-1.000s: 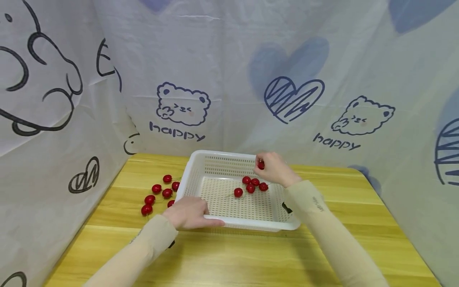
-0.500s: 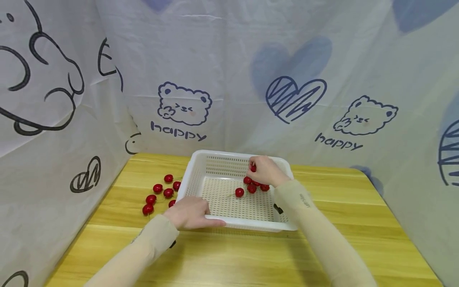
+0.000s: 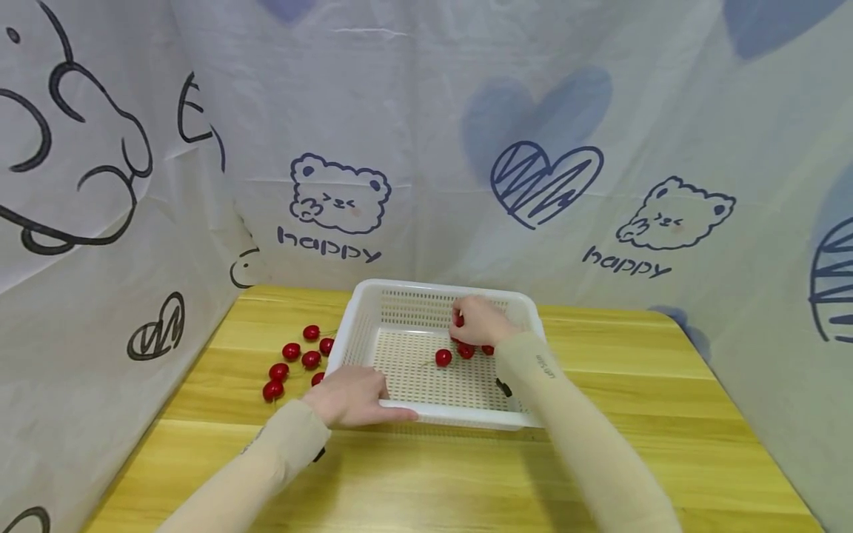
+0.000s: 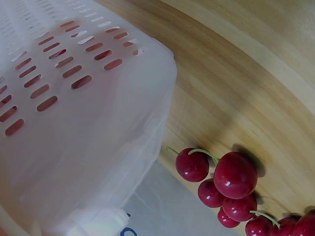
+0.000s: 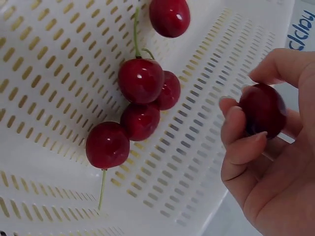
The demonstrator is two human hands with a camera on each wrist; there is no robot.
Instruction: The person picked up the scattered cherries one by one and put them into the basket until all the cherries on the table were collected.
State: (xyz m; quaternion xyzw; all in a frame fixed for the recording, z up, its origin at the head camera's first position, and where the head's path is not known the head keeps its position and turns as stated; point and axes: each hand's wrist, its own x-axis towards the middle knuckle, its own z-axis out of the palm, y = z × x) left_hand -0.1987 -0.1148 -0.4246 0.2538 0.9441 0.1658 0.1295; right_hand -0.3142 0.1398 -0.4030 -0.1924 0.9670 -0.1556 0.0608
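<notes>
A white slotted plastic basket (image 3: 460, 416) stands on the wooden table. My left hand (image 3: 349, 396) grips its near left corner, thumb lying along the front rim; finger colour shows through the slots in the left wrist view. Inside the basket, near its back wall, my right hand (image 3: 483, 322) pinches a dark red cherry (image 5: 263, 110) between thumb and fingertips. Below that hand, several cherries with green stems lie on the basket floor, a cluster (image 5: 140, 81) and one cherry (image 3: 443, 358) a little apart. The right hand partly covers the cluster in the head view.
Several loose cherries (image 3: 291, 352) lie on the table left of the basket, some close against its side. The yellow wood-grain table (image 3: 640, 400) extends to the right and front. A printed white cloth (image 3: 433, 148) hangs behind and at both sides.
My right hand has moved left and slightly lower over the basket with the cherry held, now covering part of the cluster. The left hand and the basket have stayed in place.
</notes>
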